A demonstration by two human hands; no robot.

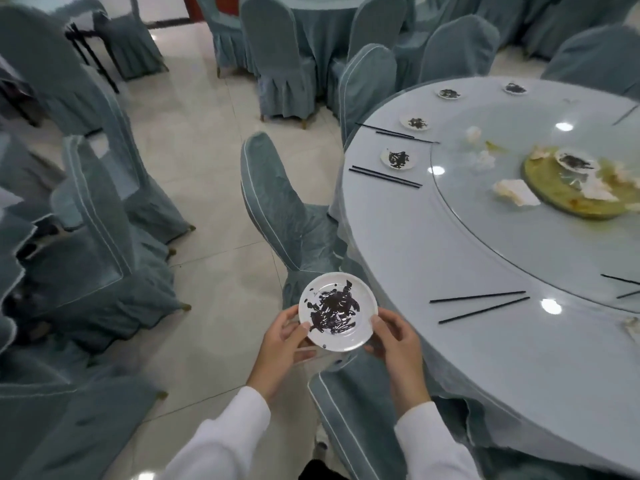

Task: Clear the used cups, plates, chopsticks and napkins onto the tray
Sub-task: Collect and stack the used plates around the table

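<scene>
Risk 1: the small round white plate smeared with dark sauce (337, 312) tips. I hold it off the table, above the gap between two grey-blue covered chairs, w/ nothing under it but floor tile and chair fabric. Grip is at the rim only, both sides; if either side slackens, the plate tilts and the sauce residue slides onto the chair cover (287, 216) or my white sleeve (239, 431). Keep it level.

Risk 2: no tray in view. I judge I'll need to turn and look for it while carrying, so a chair back could catch an elbow.

Risk 3: there seems to be a second white edge under the plate near my left fingers; can't tell if it's another plate. If it is, a stack held by the rim alone may shift.

Hand pose:
- Left hand (282, 341): thumb on top of the near-left rim, fingers curled below, pinching the plate.
- Right hand (394, 336): thumb on the right rim, fingers wrapped under, clamped on the same plate.
- Both forearms extend fwd from the body, wrists roughly level.

Still to clear on the round table with pale blue cloth and glass turntable (398, 237): the pair of thin black chopsticks (479, 304) nearest me, more pairs and small sauce plates further round the edge, crumpled white napkins (516, 192) on the turntable.
</scene>
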